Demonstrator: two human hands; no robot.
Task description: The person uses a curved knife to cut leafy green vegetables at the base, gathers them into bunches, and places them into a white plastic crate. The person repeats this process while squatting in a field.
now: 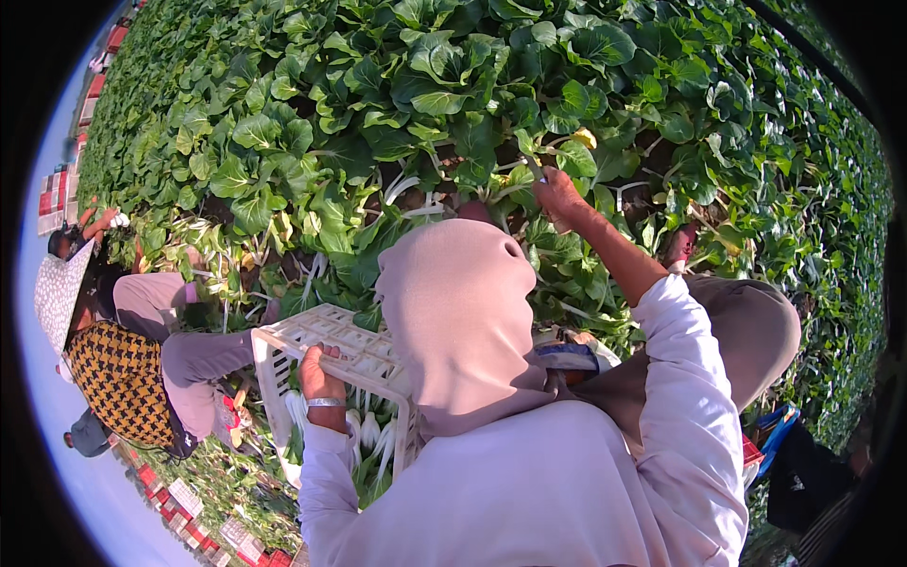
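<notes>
My left hand (321, 379) grips the upper rim of a white plastic crate (333, 319), its fingers curled over the edge. The crate stands at my left side, and bok choy (372, 429) with white stalks lies inside it. My right hand (561, 200) is closed around the handle of a small knife, whose blade (533, 167) points up and away among the leaves. Around the blade are growing bok choy plants (577, 159) and a yellowed leaf (584, 137). Foliage partly hides the blade's tip.
My bent knees (457, 298) rise between my arms. Cut stalks and trimmed leaves (312, 273) litter the ground at left. A co-worker (127, 383) in a pale hat sits close by on the left. Red and white crates (177, 507) line the field behind; a blue-edged container (776, 439) is at right.
</notes>
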